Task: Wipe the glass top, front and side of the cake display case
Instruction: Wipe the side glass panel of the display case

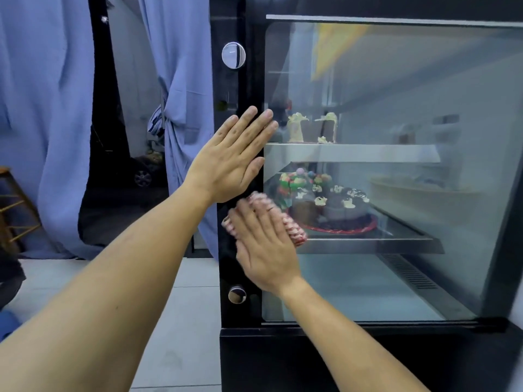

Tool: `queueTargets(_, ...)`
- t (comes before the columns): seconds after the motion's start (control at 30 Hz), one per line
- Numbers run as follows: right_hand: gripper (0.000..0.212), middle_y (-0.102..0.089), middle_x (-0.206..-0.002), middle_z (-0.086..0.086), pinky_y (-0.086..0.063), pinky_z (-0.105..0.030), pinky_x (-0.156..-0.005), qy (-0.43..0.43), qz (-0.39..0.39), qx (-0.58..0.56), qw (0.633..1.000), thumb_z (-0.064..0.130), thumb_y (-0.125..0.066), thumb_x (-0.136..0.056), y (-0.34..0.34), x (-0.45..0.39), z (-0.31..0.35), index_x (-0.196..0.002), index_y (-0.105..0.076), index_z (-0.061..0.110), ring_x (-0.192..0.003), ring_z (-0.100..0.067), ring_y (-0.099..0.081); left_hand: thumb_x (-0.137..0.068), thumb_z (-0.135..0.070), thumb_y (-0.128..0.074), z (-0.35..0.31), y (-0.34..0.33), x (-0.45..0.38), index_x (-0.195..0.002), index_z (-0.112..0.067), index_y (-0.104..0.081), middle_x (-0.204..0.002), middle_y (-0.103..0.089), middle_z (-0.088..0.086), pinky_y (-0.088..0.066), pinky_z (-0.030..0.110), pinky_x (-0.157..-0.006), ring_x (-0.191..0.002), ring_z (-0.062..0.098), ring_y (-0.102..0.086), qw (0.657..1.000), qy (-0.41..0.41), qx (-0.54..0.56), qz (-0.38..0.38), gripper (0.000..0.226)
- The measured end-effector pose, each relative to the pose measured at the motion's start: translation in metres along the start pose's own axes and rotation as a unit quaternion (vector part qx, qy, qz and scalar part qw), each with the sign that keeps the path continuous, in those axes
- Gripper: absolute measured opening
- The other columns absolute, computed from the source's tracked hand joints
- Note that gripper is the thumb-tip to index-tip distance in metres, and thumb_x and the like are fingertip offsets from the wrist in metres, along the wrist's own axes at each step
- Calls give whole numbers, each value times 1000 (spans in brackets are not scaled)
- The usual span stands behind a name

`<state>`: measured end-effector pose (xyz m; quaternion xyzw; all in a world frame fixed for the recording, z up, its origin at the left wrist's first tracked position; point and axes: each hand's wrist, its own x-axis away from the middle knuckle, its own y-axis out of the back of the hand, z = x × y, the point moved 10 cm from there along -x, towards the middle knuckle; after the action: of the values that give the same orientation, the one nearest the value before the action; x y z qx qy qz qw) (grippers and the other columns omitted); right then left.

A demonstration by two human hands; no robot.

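1. Nearest to me, my right hand (pixel 264 244) lay flat on a red-and-white cloth (pixel 294 232), fingers straight and close together, pressing it against the glass pane (pixel 396 193) of the display case (pixel 283 360) low down at the pane's left edge. The hand and cloth were blurred, so I judged I was mid-stroke.

2. Just above it, my left hand (pixel 233 158) was spread open, fingers straight and slightly apart, palm resting on the black corner post (pixel 229 89) with the fingertips reaching over onto the glass. It held nothing; I took it to be bracing me.

3. As for progress, I was working this one upright pane, and only its lower left part was under the cloth. The glass showed reflections and a faint haze, so I could not tell which areas were already clean. The top of the case was out of view, and I could not tell from here whether this pane was the front or the side, so at least two surfaces seemed left to check or wipe.

4. Behind the glass, a chocolate cake (pixel 336 206) with white swirls sat on the lower shelf beside a colourful cake (pixel 300 181), and cake slices (pixel 311 127) stood on the shelf above.

5. Farther off to the left hung blue curtains (pixel 48 108), and a wooden stool (pixel 14 205) stood on the tiled floor.
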<state>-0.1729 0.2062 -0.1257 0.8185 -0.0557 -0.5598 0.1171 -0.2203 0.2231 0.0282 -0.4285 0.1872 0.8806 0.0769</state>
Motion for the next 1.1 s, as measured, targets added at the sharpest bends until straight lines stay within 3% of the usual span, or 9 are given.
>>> queueTargets(0.1, 72, -14, -173, -4, 0, -44, -131, 187, 72, 15, 980, 38, -49, -101, -28, 45, 60, -165, -23, 17, -161, -25, -8, -112, -34, -27, -3, 0, 2, -167, -13, -15, -175, -11, 6, -4, 44, -132, -162, 27, -6, 1000, 18, 0, -4, 60)
queueTargets(0.27, 60, -20, -172, 0, 1, -40, -131, 304, 112, 46, 945, 39, -36, -108, -33, 66, 59, -164, -28, 20, -160, -20, -13, -112, -32, -26, -6, 0, 6, -168, -14, -13, -175, -10, 5, -9, 48, -131, -162, 27, -6, 998, 57, 11, -5, 60)
queueTargets(0.33, 58, -26, -170, -3, -3, -42, -131, 295, 77, 47, 951, 36, -38, -107, -19, 35, 33, -163, -31, 21, -159, -22, -18, -112, -32, -26, -6, 0, 6, -168, -14, -13, -175, -10, 5, -9, 47, -131, -162, 27, -5, 998, 54, 12, -4, 60)
queueTargets(0.47, 61, -26, -170, -5, -10, -45, -131, 57, 16, -15, 998, 34, -45, -105, 4, -1, -5, -162, -33, 18, -159, -25, -17, -112, -31, -25, -6, 0, 7, -168, -14, -13, -175, -9, 5, -8, 47, -131, -162, 27, -5, 998, 63, 18, -2, 59)
queueTargets(0.6, 67, -12, -174, -4, 3, -42, -131, 269, 150, -22, 951, 38, -42, -105, -37, 89, 71, -165, -22, 18, -161, -24, -2, -112, -31, -26, -5, -3, 8, -168, -14, -11, -175, -8, 5, -6, 47, -131, -162, 28, -4, 998, 61, 20, 6, 60)
queueTargets(0.73, 58, -14, -173, 0, 2, -40, -131, 319, 147, 17, 936, 38, -30, -109, -39, 84, 63, -165, -24, 22, -161, -19, -5, -113, -32, -24, -6, -4, 11, -168, -15, -8, -176, -5, 4, -4, 46, -132, -162, 28, -2, 995, 93, 27, 10, 60)
queueTargets(0.8, 58, -20, -172, -1, -8, -42, -131, 281, 89, 41, 955, 37, -33, -109, -21, 55, 31, -164, -26, 23, -160, -21, -13, -113, -33, -24, -7, -6, 13, -168, -15, -8, -176, -4, 4, -3, 45, -132, -162, 27, -1, 993, 107, 38, 10, 60)
queueTargets(0.97, 62, -22, -171, -7, -10, -48, -130, -176, -32, 11, 984, 30, -44, -105, 19, 74, -87, -163, -27, 18, -160, -27, -10, -112, -34, -27, -18, -17, 48, -167, -11, -9, -175, -5, 8, -6, 47, -132, -162, 27, 0, 982, 174, 76, -8, 62)
queueTargets(1.1, 62, -11, -174, -1, -3, -44, -130, -80, 50, 0, 996, 33, -45, -102, -11, 127, -29, -162, -32, 24, -161, -24, -8, -110, -33, -30, -45, -33, 89, -167, -9, -10, -175, -6, 10, -9, 48, -131, -162, 26, -1, 970, 224, 94, -13, 65)
